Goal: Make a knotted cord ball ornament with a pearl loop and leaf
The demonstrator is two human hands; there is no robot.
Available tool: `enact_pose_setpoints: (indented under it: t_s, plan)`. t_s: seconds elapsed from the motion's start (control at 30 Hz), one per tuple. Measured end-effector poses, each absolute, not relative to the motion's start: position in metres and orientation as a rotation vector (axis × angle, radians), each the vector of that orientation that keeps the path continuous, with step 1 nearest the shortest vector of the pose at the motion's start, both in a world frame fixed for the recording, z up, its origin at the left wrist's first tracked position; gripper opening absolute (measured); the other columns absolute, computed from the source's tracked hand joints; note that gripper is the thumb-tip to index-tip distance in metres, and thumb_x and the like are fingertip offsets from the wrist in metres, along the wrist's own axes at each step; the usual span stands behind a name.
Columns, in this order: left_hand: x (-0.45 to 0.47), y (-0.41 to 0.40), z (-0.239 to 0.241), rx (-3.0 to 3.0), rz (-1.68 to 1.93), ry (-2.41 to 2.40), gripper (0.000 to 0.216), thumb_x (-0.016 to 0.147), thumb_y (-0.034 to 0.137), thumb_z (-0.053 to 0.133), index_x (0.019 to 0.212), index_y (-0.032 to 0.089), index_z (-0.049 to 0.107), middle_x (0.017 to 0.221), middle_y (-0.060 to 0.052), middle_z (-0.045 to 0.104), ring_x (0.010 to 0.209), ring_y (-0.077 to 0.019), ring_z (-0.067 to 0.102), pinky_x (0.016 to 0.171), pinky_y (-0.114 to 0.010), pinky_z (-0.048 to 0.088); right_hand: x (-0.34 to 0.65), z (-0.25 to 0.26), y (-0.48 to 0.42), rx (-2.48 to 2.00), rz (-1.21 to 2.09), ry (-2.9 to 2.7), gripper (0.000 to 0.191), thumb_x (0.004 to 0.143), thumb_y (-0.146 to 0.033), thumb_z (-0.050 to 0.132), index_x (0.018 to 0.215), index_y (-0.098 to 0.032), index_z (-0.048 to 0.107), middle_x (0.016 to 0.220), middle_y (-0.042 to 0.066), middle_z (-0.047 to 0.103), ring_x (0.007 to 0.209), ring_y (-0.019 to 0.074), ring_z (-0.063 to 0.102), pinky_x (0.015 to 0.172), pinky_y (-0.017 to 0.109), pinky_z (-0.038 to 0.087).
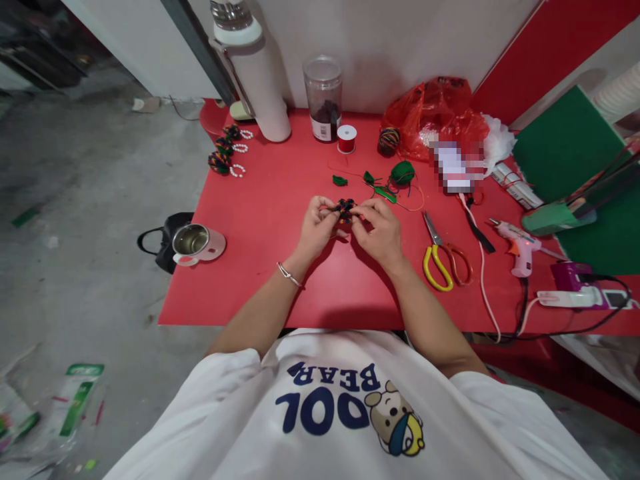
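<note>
Between my two hands, just above the red table (250,267), is a small multicoloured crocheted piece (345,211) in dark yarn with orange and green flecks. My left hand (320,227) pinches its left edge, and my right hand (376,230) grips its right edge with the fingertips. Fingers cover parts of it. Beyond my hands lie a small green crocheted piece (340,181), a green-handled crochet hook (385,194) and a ball of green yarn (403,173). A multicoloured yarn ball (389,141) rests farther back.
Scissors (440,257) and a pink glue gun (517,247) with cables lie to the right. A mug (199,244) stands near the left edge. At the back are a white bottle (263,80), a clear jar (323,100), a ribbon spool (347,139) and a red bag (425,107).
</note>
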State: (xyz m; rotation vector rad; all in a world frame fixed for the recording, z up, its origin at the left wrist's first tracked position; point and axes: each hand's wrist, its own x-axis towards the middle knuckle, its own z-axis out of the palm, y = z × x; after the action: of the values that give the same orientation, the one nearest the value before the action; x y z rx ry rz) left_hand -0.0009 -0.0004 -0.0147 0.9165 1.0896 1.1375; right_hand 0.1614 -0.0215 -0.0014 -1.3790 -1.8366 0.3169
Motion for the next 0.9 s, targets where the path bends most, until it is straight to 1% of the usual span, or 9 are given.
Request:
enact_pose_setpoints:
  t_s: [0.1, 0.17, 0.3, 0.4, 0.53, 0.67, 0.77, 0.83, 0.9]
  plan:
    - [0.0, 0.0, -0.015, 0.936, 1.162, 1.094, 0.031, 0.089, 0.028, 0.073, 0.095, 0.025, 0.042, 0.07, 0.009, 0.061, 0.046, -0.0084, 0.062, 0.05, -0.022, 0.056, 0.16, -0.002, -0.022, -1.378, 0.319, -1.83, 0.017, 0.099, -0.032, 0.065, 0.103, -0.025, 0.079, 0.109, 0.009, 0.072, 0.1, 0.0229, 0.069, 0.088, 0.036, 0.056]
    - [0.001, 0.0, -0.015, 0.956, 1.145, 1.084, 0.031, 0.089, 0.028, 0.073, 0.092, 0.025, 0.042, 0.068, 0.009, 0.059, 0.045, -0.009, 0.062, 0.049, -0.022, 0.056, 0.159, -0.002, -0.022, -1.388, 0.307, -1.809, 0.016, 0.099, -0.035, 0.067, 0.1, -0.025, 0.08, 0.111, 0.01, 0.073, 0.104, 0.0241, 0.069, 0.091, 0.038, 0.056]
    - [0.001, 0.0, -0.013, 0.996, 1.064, 1.089, 0.025, 0.088, 0.024, 0.071, 0.094, 0.023, 0.047, 0.066, 0.009, 0.061, 0.043, -0.0089, 0.061, 0.047, -0.022, 0.056, 0.159, -0.005, -0.021, -1.382, 0.322, -1.823, 0.016, 0.1, -0.032, 0.066, 0.101, -0.026, 0.081, 0.121, 0.01, 0.076, 0.112, 0.0252, 0.07, 0.099, 0.04, 0.056]
    - [-0.001, -0.002, -0.011, 1.013, 0.999, 1.114, 0.021, 0.088, 0.021, 0.068, 0.098, 0.023, 0.049, 0.064, 0.008, 0.063, 0.043, -0.0102, 0.062, 0.043, -0.02, 0.052, 0.159, -0.009, -0.021, -1.419, 0.359, -1.869, 0.02, 0.102, -0.03, 0.063, 0.104, -0.026, 0.082, 0.119, 0.009, 0.078, 0.107, 0.024, 0.073, 0.095, 0.038, 0.056]
    - [-0.006, -0.005, -0.012, 1.017, 0.893, 1.133, 0.02, 0.088, 0.018, 0.063, 0.102, 0.022, 0.049, 0.063, 0.006, 0.065, 0.049, -0.0141, 0.069, 0.041, -0.018, 0.047, 0.158, -0.014, -0.019, -1.455, 0.423, -1.95, 0.02, 0.101, -0.026, 0.063, 0.102, -0.025, 0.083, 0.113, 0.008, 0.08, 0.102, 0.0232, 0.073, 0.089, 0.036, 0.056]
    - [-0.011, -0.005, -0.018, 1.082, 0.867, 1.165, 0.018, 0.087, 0.015, 0.062, 0.102, 0.022, 0.053, 0.063, 0.006, 0.064, 0.047, -0.0134, 0.067, 0.041, -0.017, 0.04, 0.157, -0.018, -0.017, -1.445, 0.468, -1.983, 0.019, 0.101, -0.026, 0.064, 0.104, -0.026, 0.083, 0.117, 0.008, 0.079, 0.104, 0.0234, 0.073, 0.088, 0.036, 0.056]
    - [-0.015, -0.005, -0.022, 1.215, 0.886, 1.228, 0.015, 0.084, 0.013, 0.064, 0.096, 0.022, 0.059, 0.069, 0.004, 0.065, 0.049, -0.0114, 0.062, 0.047, -0.022, 0.044, 0.156, -0.02, -0.017, -1.468, 0.429, -2.007, 0.019, 0.1, -0.024, 0.064, 0.104, -0.025, 0.083, 0.118, 0.009, 0.079, 0.107, 0.0246, 0.072, 0.089, 0.038, 0.056]
    - [-0.017, -0.004, -0.023, 1.338, 0.921, 1.288, 0.014, 0.081, 0.011, 0.068, 0.089, 0.021, 0.064, 0.076, 0.001, 0.067, 0.06, -0.0123, 0.063, 0.058, -0.025, 0.05, 0.154, -0.021, -0.018, -1.483, 0.404, -2.02, 0.019, 0.1, -0.023, 0.063, 0.104, -0.024, 0.082, 0.119, 0.01, 0.079, 0.108, 0.0251, 0.072, 0.089, 0.038, 0.055]
    - [-0.019, -0.004, -0.022, 1.447, 0.988, 1.373, 0.014, 0.078, 0.008, 0.071, 0.082, 0.021, 0.067, 0.089, -0.004, 0.069, 0.073, -0.0147, 0.064, 0.068, -0.028, 0.053, 0.153, -0.022, -0.018, -1.484, 0.393, -2.032, 0.019, 0.101, -0.023, 0.063, 0.103, -0.023, 0.082, 0.119, 0.01, 0.078, 0.108, 0.0252, 0.071, 0.088, 0.038, 0.054]
